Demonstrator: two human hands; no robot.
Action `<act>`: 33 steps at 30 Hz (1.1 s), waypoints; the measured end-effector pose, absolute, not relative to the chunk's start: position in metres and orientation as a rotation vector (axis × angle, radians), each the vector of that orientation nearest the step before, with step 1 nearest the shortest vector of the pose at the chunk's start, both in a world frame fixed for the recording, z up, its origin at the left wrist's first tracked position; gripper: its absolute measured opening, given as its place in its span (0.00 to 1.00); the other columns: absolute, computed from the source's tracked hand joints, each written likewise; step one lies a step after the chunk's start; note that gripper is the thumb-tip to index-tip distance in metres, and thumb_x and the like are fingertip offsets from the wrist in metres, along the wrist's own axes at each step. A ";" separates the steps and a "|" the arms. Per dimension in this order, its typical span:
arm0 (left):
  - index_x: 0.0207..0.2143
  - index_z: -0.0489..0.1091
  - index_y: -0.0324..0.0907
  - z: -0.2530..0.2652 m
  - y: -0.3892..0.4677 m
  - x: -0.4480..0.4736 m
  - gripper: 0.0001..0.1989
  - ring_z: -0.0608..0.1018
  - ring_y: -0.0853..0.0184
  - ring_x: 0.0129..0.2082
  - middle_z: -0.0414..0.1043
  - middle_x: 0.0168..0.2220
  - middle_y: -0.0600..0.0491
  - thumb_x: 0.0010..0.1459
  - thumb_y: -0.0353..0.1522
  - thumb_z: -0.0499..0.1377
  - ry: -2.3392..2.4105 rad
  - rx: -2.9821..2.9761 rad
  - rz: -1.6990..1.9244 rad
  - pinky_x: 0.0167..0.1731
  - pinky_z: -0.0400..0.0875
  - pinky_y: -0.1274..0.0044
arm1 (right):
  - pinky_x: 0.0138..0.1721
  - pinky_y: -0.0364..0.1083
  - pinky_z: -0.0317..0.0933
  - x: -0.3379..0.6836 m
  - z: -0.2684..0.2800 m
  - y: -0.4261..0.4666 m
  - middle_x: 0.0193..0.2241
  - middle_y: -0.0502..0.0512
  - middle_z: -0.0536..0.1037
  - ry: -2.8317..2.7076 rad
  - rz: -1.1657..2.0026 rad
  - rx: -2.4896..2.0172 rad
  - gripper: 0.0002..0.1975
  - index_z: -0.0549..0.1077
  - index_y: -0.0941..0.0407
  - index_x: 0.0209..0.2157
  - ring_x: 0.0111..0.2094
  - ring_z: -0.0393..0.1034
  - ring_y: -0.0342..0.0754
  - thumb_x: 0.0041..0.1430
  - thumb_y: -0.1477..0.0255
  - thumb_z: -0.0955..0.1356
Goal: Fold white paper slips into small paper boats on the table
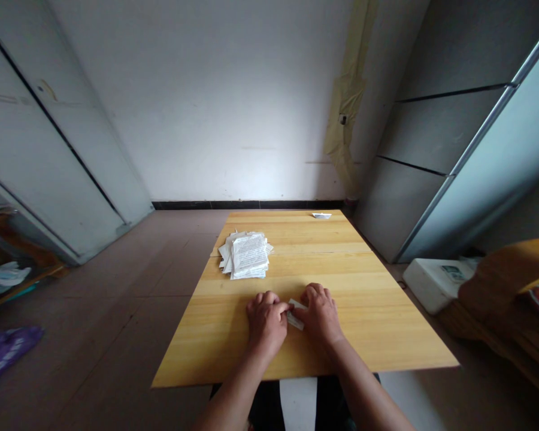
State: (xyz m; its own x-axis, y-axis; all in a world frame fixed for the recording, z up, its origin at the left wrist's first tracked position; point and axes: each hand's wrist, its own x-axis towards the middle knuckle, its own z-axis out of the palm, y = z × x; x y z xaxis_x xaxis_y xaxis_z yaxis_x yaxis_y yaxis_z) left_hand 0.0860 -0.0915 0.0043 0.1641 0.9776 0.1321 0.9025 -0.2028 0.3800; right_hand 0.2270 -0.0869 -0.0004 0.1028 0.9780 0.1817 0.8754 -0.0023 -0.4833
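Note:
A small folded piece of paper (295, 322) lies on the wooden table (363, 335) near its front edge, between my two hands. My left hand (268, 317) has its fingers curled, with the thumb and fingertip at the paper's left side. From the other side, my right hand (321, 312) presses its thumb on the paper, fingers bent. Parts of the paper are hidden under the thumbs. Beyond my left hand sits an untidy stack of printed paper sheets (250, 254). At the far right edge of the table stands a small folded paper shape, like a boat (322, 215).
A white wall (229, 120) with a taped strip (345, 114) rises behind the table. Grey cabinets stand left and right. On the right are a white box (435, 281) and wooden furniture (498, 287). A purple bag (9, 353) lies on the floor at left.

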 end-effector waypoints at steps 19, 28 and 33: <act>0.35 0.77 0.58 -0.002 -0.089 0.084 0.17 0.68 0.64 0.42 0.70 0.36 0.54 0.55 0.26 0.56 1.804 2.206 0.584 0.44 0.56 0.69 | 0.34 0.42 0.62 0.254 -0.010 -0.075 0.28 0.52 0.72 -1.595 0.480 -1.631 0.12 0.69 0.56 0.26 0.31 0.69 0.45 0.42 0.85 0.61; 0.39 0.75 0.53 -0.004 -0.089 0.080 0.16 0.69 0.64 0.43 0.71 0.38 0.55 0.54 0.24 0.56 1.783 2.217 0.597 0.46 0.57 0.70 | 0.37 0.41 0.62 0.239 -0.012 -0.100 0.29 0.52 0.74 -1.982 0.511 -1.233 0.16 0.73 0.55 0.29 0.33 0.68 0.45 0.49 0.87 0.60; 0.37 0.75 0.47 -0.014 -0.083 0.066 0.21 0.72 0.65 0.43 0.74 0.39 0.55 0.47 0.17 0.52 1.642 2.176 0.704 0.45 0.60 0.72 | 0.34 0.41 0.61 0.239 -0.018 -0.093 0.27 0.52 0.74 -2.023 0.459 -1.218 0.17 0.72 0.56 0.27 0.31 0.67 0.45 0.46 0.89 0.59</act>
